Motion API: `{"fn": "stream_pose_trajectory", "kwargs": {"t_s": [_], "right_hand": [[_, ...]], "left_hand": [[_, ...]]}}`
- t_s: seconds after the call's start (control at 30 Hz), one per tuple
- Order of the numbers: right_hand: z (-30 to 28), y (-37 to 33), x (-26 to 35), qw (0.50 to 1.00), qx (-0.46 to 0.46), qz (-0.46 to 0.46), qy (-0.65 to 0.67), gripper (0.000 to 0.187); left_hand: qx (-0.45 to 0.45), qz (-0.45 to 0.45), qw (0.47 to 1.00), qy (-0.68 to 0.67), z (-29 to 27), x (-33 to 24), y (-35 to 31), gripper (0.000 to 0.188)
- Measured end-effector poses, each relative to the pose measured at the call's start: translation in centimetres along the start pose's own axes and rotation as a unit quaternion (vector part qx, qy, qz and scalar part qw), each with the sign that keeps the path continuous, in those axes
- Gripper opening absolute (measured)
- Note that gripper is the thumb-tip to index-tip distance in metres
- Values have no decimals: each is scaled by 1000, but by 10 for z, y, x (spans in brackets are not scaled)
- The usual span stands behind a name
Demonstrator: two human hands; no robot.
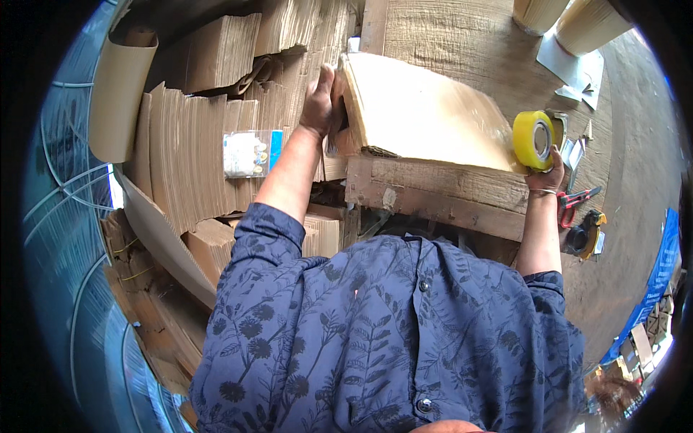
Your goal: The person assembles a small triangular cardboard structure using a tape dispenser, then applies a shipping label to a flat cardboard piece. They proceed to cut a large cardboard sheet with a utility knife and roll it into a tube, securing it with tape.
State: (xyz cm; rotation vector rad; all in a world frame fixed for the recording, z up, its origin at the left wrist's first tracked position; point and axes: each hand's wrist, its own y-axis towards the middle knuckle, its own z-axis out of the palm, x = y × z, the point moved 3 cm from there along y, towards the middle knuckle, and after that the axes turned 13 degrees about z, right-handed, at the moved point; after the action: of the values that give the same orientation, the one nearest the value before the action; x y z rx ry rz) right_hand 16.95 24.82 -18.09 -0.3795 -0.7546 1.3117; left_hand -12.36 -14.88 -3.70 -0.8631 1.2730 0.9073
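While between two hands (pixel 317 105) (pixel 546 177), one carton (pixel 433 112)

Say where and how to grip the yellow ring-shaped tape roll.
Probably best: pinch the tape roll across core and outer rim, coming from the right, where the right hand is; its hollow core faces that side, and the brown cardboard box lies left.

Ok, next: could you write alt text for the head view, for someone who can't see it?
A person's left hand is against the left end of a cardboard box on a wooden table, while the right hand holds a yellow tape roll at the other end. Stacked cardboard sheets stand to the left.
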Motion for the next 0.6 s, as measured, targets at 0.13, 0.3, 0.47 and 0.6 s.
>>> {"fn": "stream_pose_trajectory", "kwargs": {"t_s": [0.13, 0.3, 0.47, 0.6], "right_hand": [[5, 9, 21, 995, 54, -72, 48, 43], [9, 15, 32, 993, 35, -109, 37, 52], [-10, -8, 11, 994, 78, -68, 42, 57], [-30, -38, -2, 991, 87, -22, 103, 61]], "left_hand": [[-20, 105, 994, 23, 27, -21, 25, 51], [27, 145, 985, 87, 6, 14, 30, 47], [68, 83, 989, 98, -14, 28, -43, 51], [146, 4, 976, 164, 4, 14, -105, 66]]}}
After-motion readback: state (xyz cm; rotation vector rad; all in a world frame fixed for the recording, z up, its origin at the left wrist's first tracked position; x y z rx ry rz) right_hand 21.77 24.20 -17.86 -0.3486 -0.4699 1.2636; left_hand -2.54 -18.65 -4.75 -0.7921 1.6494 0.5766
